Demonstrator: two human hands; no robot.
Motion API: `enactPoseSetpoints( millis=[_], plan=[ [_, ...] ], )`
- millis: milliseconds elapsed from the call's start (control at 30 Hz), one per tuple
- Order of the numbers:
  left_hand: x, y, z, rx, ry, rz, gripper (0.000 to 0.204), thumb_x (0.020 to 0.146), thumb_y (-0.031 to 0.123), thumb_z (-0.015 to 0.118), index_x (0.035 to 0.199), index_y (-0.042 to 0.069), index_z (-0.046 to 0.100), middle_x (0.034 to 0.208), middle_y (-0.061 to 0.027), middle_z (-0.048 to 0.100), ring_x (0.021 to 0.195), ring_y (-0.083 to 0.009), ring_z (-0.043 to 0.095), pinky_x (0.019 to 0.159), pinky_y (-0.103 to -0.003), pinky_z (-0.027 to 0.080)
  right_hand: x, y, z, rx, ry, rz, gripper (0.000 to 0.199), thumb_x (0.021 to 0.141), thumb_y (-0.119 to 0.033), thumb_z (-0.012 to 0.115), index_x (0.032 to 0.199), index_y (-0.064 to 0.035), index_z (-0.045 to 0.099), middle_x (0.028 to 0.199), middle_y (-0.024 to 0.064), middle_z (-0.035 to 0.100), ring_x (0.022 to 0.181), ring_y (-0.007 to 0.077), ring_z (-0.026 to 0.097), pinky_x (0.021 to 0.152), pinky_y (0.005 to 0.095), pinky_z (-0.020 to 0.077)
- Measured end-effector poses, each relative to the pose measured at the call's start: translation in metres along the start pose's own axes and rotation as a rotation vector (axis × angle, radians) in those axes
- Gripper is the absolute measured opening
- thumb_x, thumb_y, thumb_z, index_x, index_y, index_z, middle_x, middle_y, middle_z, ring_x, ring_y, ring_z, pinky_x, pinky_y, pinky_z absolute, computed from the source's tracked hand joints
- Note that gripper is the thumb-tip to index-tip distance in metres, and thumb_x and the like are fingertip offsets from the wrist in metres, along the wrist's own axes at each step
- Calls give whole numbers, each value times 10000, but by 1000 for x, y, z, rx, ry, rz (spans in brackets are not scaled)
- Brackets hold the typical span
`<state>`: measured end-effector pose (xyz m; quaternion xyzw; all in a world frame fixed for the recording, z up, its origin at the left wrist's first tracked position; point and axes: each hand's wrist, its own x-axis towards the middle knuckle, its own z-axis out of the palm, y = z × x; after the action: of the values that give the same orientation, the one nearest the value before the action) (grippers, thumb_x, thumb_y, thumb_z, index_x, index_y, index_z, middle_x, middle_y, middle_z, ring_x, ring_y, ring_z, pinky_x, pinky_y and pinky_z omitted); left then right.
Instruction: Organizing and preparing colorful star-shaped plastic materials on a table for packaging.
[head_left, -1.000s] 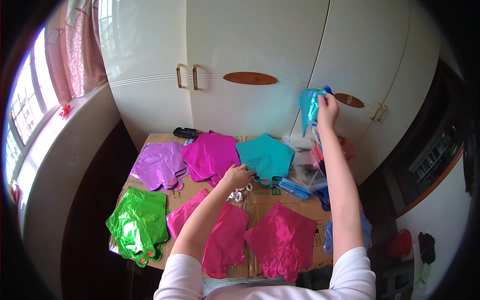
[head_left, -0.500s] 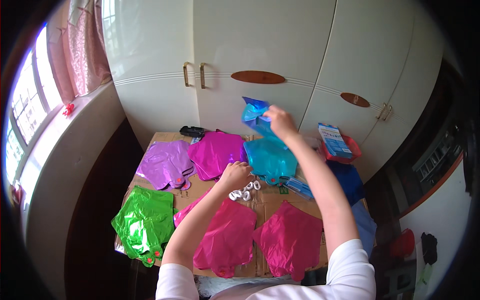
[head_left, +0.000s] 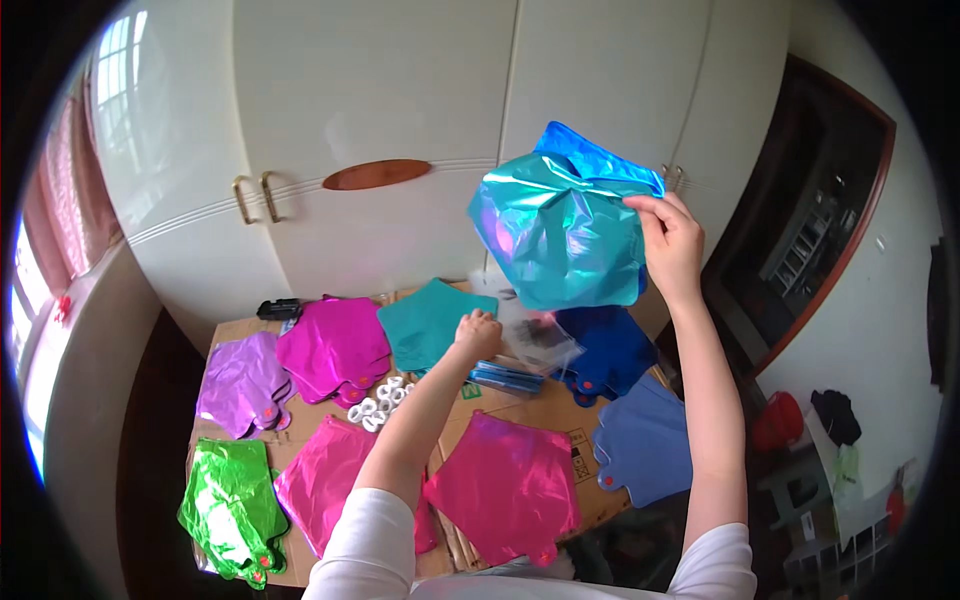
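Note:
My right hand [head_left: 668, 245] is raised, its thumb and fingers pinching a shiny teal foil balloon [head_left: 565, 235], flat and creased. A bright blue foil piece [head_left: 600, 165] shows behind it, gathered at the same grip. My left hand [head_left: 478, 332] is low over the table, fingers curled, at the right edge of a flat teal balloon [head_left: 425, 325]; what it holds, if anything, is hidden. Beside that hand lie a clear plastic bag [head_left: 545, 345] and blue packets [head_left: 508, 377]. Several small white rolls [head_left: 378, 405] sit left of my forearm.
Around the cardboard [head_left: 465, 400] lie flat foil balloons: purple [head_left: 240, 380], magenta [head_left: 335, 345], green [head_left: 230, 505], pink [head_left: 510, 485], dark blue [head_left: 610, 350] and grey-blue [head_left: 645, 445]. A black object [head_left: 278, 309] lies at the back left. White cabinet doors [head_left: 380, 90] stand behind.
My right hand has carried the teal and blue foil rightward and toward me, where it spreads out larger. My left hand stays low by the teal balloon. The whole view has turned right.

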<state>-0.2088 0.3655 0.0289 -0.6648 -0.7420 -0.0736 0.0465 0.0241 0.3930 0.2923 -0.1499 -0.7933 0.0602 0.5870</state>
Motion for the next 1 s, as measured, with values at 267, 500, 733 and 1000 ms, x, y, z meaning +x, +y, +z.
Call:
enactPoseSetpoints(
  millis=[267,500,733,1000],
  plan=[
    [-4,25,-11,-10,-338,129,192,823,276,540,956,228,670,1033,-14,627,996,-196,584,816,-420,397,-41,36,-54,11,-2,88,142,820,38,562,861,-34,677,733,57,589,620,128,554,550,232,409],
    [-6,26,-10,-264,-378,268,227,816,230,547,996,210,685,989,-64,661,924,-275,608,809,-401,468,-61,42,-52,95,-40,141,158,824,51,555,881,-30,678,736,52,582,622,119,544,554,228,405],
    [-10,26,-5,-321,-409,273,266,813,222,540,1042,199,674,1050,-75,648,954,-275,600,840,-374,468,-68,47,-54,130,-53,157,156,825,51,555,882,-25,678,743,52,582,645,120,552,575,230,416],
    [-13,30,-21,-184,-452,326,258,807,267,542,1020,199,672,977,-92,650,953,-280,593,831,-386,462,-71,45,-54,137,-53,190,157,830,48,550,881,-23,680,745,51,589,645,115,556,579,224,416]
  ],
)
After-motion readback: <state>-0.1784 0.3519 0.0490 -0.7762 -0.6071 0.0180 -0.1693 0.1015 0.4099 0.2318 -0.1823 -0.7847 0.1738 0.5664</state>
